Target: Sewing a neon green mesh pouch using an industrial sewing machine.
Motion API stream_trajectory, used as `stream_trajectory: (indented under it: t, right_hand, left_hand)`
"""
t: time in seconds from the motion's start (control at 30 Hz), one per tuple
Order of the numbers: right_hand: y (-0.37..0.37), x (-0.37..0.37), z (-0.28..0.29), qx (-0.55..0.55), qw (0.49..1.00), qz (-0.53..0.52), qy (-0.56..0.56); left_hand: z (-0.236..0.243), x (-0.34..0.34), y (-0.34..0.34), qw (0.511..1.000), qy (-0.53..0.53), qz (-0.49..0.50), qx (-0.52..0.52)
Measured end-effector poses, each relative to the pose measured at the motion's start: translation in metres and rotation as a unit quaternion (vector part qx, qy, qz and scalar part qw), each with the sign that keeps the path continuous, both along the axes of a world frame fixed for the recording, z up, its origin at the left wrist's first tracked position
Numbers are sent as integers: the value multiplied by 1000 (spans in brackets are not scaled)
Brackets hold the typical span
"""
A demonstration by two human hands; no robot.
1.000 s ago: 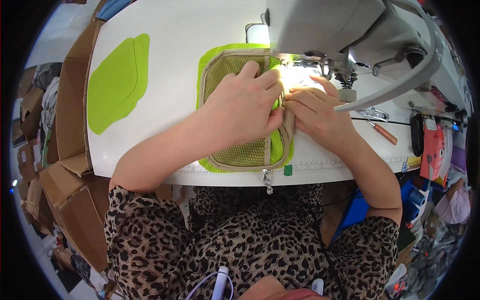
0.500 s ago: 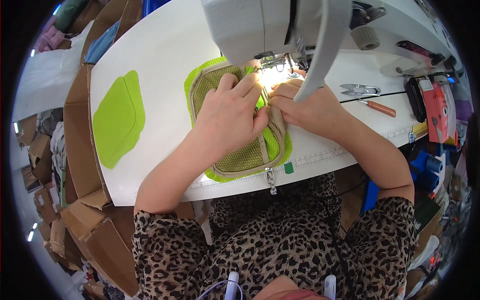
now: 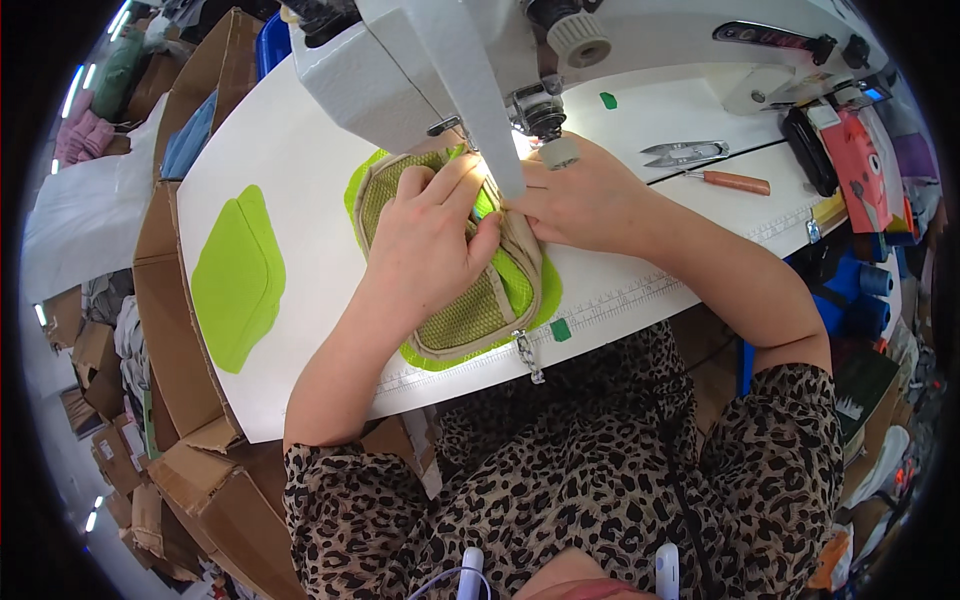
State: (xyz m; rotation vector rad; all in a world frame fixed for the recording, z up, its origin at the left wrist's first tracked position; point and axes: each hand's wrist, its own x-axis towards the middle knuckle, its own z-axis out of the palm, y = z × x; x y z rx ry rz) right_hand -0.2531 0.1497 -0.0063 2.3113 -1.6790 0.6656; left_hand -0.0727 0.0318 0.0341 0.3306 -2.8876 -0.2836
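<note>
An olive mesh pouch [image 3: 459,322] with beige binding and a bright green backing lies under the head of a white sewing machine [image 3: 385,95]. A metal zipper pull [image 3: 528,358] hangs from its near edge over the table edge. My left hand [image 3: 425,240] presses on the mesh, thumb spread from the fingers, fingertips close to the lit needle area. At the pouch's right edge, my right hand [image 3: 575,200] has its fingers closed on the beige-bound edge. The machine partly hides those fingertips and the needle.
A flat green fabric piece [image 3: 238,280] lies at the left. Thread snips [image 3: 686,153] and a wooden-handled tool [image 3: 736,182] lie right of the machine, near a black case [image 3: 808,152]. Cardboard boxes [image 3: 165,320] border the table's left side. A ruler strip [image 3: 640,292] runs along the front.
The whole view has shifted, so the machine head appears farther left and the table's left side lower. Both hands stay on the pouch in much the same pose.
</note>
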Motion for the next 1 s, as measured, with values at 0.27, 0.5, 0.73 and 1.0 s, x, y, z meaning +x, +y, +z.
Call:
stream_trajectory:
  t: [0.27,0.5,0.73,1.0]
  right_hand:
    - [13,2,12,95,993,10,-67]
    - [26,13,-12,16,997,-7,-74]
    - [28,29,-9,-98,991,0,-92]
    - [31,28,-23,-126,987,18,-98]
  left_hand:
    - [11,30,-2,985,-26,-149,81]
    - [-11,31,8,978,-15,-185,92]
    - [-25,30,-10,913,164,-219,302]
    - [-22,23,-8,936,141,-215,239]
